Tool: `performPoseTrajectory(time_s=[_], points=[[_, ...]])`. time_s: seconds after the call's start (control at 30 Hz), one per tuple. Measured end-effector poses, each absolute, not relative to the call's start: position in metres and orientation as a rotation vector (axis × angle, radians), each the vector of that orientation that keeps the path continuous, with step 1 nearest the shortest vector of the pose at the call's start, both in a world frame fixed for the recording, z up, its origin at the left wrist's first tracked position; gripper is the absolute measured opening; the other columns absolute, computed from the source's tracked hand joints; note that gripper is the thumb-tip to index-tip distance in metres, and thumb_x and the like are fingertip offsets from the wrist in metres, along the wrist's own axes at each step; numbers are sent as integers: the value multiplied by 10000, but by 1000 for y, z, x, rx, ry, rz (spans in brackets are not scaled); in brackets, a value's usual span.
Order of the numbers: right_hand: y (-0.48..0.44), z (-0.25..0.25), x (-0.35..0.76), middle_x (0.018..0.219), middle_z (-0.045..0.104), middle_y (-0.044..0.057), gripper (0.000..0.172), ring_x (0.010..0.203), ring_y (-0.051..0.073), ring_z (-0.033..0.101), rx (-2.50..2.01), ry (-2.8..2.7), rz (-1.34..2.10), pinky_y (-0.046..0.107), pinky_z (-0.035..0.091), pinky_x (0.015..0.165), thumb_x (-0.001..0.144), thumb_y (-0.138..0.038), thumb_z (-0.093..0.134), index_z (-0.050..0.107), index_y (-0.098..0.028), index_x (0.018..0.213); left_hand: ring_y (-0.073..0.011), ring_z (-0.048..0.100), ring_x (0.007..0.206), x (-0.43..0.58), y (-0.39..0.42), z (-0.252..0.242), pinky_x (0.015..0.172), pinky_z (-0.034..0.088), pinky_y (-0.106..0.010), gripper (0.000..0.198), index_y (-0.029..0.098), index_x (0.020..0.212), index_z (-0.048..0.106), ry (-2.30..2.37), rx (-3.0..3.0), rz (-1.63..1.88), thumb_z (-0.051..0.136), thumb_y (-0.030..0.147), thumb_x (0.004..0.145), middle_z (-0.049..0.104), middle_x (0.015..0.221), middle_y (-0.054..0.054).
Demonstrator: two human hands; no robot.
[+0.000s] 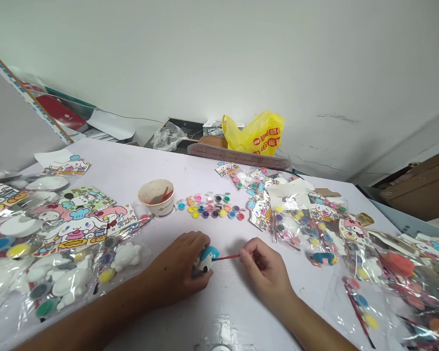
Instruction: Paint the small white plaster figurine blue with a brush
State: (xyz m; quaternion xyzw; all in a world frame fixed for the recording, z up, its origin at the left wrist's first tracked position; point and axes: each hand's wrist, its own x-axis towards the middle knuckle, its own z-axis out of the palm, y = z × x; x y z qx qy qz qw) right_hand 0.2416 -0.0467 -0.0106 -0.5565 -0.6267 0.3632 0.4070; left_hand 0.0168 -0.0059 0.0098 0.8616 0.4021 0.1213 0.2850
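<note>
My left hand (pixel 177 265) is closed round a small white figurine (pixel 206 260) with a blue-painted top, resting on the white table (pixel 139 170). My right hand (pixel 265 265) pinches a thin red paintbrush (pixel 227 257) whose tip touches the figurine's blue part. Beyond them lie rows of small paint pots (pixel 212 207) in many colours and a paper cup (pixel 156 197) with red brushes standing in it.
Clear packets of unpainted white figurines with cartoon cards and paint pots cover the left side (pixel 58 243) and the right side (pixel 314 219). A painted blue figurine (pixel 324 258) lies to the right. A yellow plastic bag (pixel 254 132) sits at the table's far edge by the wall.
</note>
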Motion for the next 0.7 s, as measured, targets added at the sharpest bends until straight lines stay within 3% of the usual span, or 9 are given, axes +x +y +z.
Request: performPoseTrajectory(time_s=[0.7], points=[[-39,-11,248,611,396,-43,351,565,128,334,-1395,-1471,1002,254,272,529,942,-485,503,487,-205,730,-200,455,798,15,-7,5,707,357,-316,208,203,943,431,1069,2299,386,586,237,808,502,886,-7]])
